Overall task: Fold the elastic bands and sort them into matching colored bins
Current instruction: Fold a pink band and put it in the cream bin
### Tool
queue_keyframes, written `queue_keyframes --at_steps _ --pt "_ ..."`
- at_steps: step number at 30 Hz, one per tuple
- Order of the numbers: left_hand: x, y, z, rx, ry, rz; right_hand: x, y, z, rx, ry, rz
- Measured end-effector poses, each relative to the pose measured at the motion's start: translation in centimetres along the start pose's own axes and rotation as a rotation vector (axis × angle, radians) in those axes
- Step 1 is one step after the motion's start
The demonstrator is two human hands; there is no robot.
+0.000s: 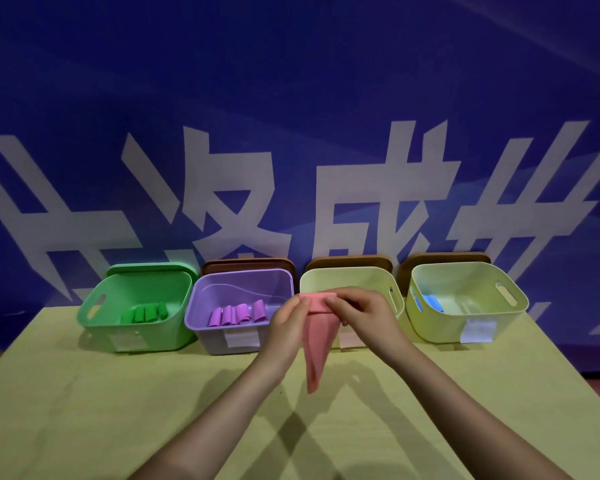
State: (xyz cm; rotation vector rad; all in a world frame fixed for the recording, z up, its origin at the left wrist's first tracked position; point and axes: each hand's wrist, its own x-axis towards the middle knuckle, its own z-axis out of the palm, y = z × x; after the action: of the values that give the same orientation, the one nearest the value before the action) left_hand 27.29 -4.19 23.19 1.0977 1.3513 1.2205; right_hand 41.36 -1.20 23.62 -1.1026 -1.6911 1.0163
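A pink elastic band point(315, 344) hangs in the air above the table, its top end folded over. My left hand point(289, 322) pinches the top left of the band and my right hand point(359, 315) pinches its top right. Behind them stands a row of bins: a green bin point(94, 323) with several folded green bands point(145, 313), a purple bin point(201, 327) with several folded purple bands point(238, 314), a pale yellow bin point(347, 277) partly hidden by my hands, and a second pale yellow bin point(499, 317) holding blue bands point(430, 302).
The bins stand along the far edge of a yellow-green table point(101, 410). Brown lids point(248, 264) lean behind three bins and a green lid behind the green one. White labels are stuck on the bin fronts. A blue banner with white characters fills the background.
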Motion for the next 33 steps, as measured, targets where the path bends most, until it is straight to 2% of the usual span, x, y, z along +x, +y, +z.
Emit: queue_keyframes --at_steps 9,13,16,21,25,33 --pt "0.0 -0.3 1.2 -0.146 0.065 -0.008 0.4 -1.0 0.9 0.192 0.206 0.1" --pt "-0.2 0.1 1.8 -0.094 0.096 -0.004 0.4 -1.7 1.2 0.207 0.266 0.086" --pt "-0.3 0.1 2.0 -0.017 0.13 0.07 0.4 -1.8 1.3 0.235 0.288 0.082" --pt "0.1 -0.4 1.8 0.057 0.114 0.052 0.5 -1.5 1.4 0.237 0.334 0.113" --pt "0.6 -0.5 1.2 0.176 0.11 0.124 0.8 -1.2 1.3 0.212 0.36 0.119" --pt "0.9 -0.4 0.9 0.105 0.084 0.05 0.8 -0.1 1.3 0.126 0.384 0.051"
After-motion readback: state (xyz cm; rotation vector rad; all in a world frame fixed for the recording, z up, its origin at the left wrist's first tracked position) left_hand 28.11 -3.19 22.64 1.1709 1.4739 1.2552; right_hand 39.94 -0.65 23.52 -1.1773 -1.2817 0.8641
